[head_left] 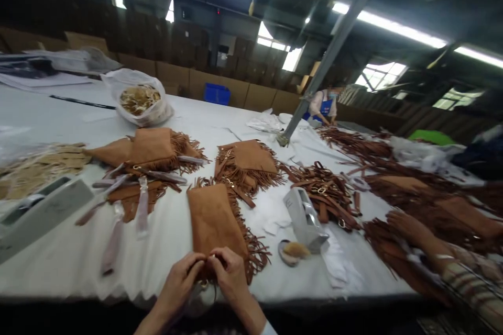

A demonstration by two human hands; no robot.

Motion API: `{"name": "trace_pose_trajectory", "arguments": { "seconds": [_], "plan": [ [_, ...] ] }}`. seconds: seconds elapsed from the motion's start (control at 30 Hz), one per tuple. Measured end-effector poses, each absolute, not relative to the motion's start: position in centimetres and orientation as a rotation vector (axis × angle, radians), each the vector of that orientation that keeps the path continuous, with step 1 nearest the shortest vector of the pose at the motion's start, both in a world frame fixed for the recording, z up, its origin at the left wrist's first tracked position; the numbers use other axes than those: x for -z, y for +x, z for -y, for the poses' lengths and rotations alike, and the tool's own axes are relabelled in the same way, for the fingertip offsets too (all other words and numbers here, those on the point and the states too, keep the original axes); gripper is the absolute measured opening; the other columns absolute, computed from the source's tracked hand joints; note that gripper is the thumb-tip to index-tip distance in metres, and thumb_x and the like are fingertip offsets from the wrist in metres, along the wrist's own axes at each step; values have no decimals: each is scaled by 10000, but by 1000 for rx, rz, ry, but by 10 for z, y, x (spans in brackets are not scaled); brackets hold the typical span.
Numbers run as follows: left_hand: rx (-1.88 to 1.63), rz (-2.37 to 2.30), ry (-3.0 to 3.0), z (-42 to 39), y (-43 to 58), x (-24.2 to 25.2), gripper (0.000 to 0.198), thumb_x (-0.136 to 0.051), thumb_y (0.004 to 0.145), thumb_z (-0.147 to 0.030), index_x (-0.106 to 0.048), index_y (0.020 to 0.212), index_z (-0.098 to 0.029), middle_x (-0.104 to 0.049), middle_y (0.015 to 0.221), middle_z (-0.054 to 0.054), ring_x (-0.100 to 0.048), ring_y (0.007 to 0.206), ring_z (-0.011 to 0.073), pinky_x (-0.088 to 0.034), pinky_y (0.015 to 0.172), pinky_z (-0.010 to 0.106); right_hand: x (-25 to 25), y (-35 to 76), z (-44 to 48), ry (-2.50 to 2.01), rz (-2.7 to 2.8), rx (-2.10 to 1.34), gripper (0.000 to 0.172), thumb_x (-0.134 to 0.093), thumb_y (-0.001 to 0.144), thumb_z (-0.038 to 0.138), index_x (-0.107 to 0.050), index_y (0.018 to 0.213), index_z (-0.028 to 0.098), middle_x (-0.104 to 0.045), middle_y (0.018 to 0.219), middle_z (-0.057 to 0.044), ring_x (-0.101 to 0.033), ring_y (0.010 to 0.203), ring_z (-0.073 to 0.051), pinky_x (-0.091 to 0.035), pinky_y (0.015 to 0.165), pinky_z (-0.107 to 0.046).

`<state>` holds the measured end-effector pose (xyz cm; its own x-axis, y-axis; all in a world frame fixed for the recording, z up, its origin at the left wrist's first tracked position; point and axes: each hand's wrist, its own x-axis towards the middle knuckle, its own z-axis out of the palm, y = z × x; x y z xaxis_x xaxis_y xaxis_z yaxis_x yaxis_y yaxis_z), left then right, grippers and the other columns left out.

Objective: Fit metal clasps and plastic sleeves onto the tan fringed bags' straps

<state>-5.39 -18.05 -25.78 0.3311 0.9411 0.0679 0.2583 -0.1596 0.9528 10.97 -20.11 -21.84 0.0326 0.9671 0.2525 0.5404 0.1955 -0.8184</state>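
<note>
A brown suede fringed bag lies flat on the white table at the near edge. My left hand and my right hand meet at its near end, fingers pinched together on the bag's edge, with a small metal ring just below them. What the fingertips pinch is too small to make out beyond the bag's edge.
More fringed bags and wrapped straps lie in the middle, with a heap of brown straps to the right. A clear bag of hardware stands at the back. Another person's arm rests at right. A grey pole rises behind.
</note>
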Motion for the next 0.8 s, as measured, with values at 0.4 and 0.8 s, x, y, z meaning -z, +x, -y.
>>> {"name": "trace_pose_trajectory", "arguments": {
  "seconds": [0.4,0.8],
  "plan": [
    [-931,-1259,1541,179,-53,268,382,-469,841,-497,-679,958,-201,-723,875,20,-648,856,218,-506,791,288,262,287,248,-2216,1721,493,326,-403,874,168,-687,1016,242,-608,791,-94,-556,723,-236,-413,612,-343],
    [-970,-1233,1543,178,-51,265,381,-450,855,-487,-676,912,-185,-706,837,39,-632,801,209,-490,744,284,211,255,163,-2325,1404,-67,535,-332,887,559,-665,695,186,-699,725,-130,-632,680,-238,-402,639,-326]
  ]
}}
